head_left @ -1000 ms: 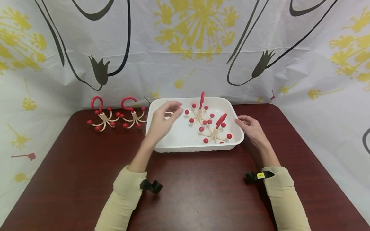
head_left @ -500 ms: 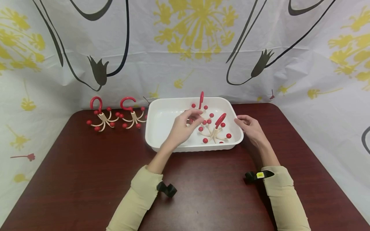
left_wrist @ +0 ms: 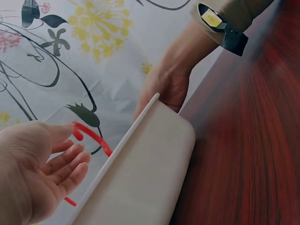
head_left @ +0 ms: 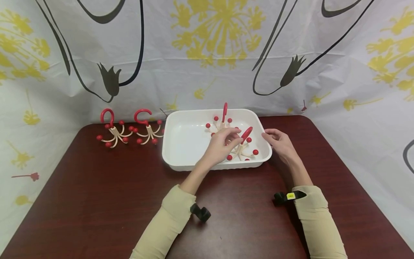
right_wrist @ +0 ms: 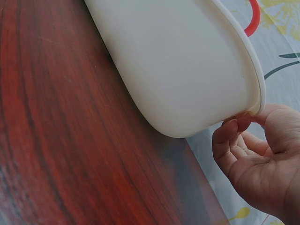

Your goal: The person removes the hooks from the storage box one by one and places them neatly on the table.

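A white tray (head_left: 185, 144) holds two small hangers with cream curved arms tipped in red balls and a red hook on top. My left hand (head_left: 220, 145) is over the tray, loosely bent, its fingertips beside the red hook of the nearer hanger (head_left: 247, 133). In the left wrist view, the thumb side of the left hand (left_wrist: 44, 164) lies at that hook's tip; no firm grip shows. Behind it stands the farther hanger (head_left: 224, 111), partly covered by the hand. My right hand (head_left: 281, 144) pinches the tray's right rim between thumb and fingers, as the right wrist view shows.
Two more such hangers, a left one (head_left: 113, 131) and a right one (head_left: 148, 129), stand on the dark wooden table (head_left: 106, 187) left of the tray. A patterned cloth (head_left: 200, 72) hangs just behind the tray and at both sides.
My left hand has moved rightward across the tray, past the farther hanger to the nearer one's hook. The right hand stays at the rim, and the tray has not visibly moved.
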Demonstrator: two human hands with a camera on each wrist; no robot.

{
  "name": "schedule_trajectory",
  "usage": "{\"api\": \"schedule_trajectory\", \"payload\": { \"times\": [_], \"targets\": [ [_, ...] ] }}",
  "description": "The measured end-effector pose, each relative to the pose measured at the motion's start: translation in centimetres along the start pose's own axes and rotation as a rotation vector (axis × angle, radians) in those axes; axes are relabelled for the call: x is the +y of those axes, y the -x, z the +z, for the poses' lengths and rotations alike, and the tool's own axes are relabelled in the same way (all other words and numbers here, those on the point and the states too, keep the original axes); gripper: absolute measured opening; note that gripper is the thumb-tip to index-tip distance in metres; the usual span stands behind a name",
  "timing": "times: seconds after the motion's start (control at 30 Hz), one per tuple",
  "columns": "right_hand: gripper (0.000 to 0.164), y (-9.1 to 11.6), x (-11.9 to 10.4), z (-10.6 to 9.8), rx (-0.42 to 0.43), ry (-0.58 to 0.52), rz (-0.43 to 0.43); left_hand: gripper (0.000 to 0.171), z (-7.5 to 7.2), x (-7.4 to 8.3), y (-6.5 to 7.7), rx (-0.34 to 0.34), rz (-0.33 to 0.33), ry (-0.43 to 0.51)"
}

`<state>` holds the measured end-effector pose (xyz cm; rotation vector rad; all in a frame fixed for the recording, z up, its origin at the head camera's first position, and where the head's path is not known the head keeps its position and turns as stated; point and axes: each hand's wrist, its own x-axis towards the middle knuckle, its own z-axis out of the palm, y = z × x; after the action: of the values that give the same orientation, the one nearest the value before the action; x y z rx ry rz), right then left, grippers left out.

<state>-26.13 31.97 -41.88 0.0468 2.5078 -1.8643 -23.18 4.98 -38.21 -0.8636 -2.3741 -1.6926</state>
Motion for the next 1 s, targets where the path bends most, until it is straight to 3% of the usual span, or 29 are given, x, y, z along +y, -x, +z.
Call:
{"api": "schedule_trajectory", "payload": {
  "times": [0.3, 0.73, 1.0],
  "targets": [
    [0.052, 0.0, -0.1, 0.0, 0.002, 0.024, 0.013, 0.029, 1.0, 0.0, -0.7, -0.026, -0.015, -0.038],
    [0.05, 0.0, -0.1, 0.0, 0.001, 0.011, 0.007, 0.023, 1.3, 0.6, -1.0, 0.021, 0.003, 0.017],
    [0.051, -0.1, 0.1, -0.1, -0.002, 0.009, 0.01, 0.025, 0.6, 2.2, -1.0, 0.068, 0.028, 0.057]
  ]
}}
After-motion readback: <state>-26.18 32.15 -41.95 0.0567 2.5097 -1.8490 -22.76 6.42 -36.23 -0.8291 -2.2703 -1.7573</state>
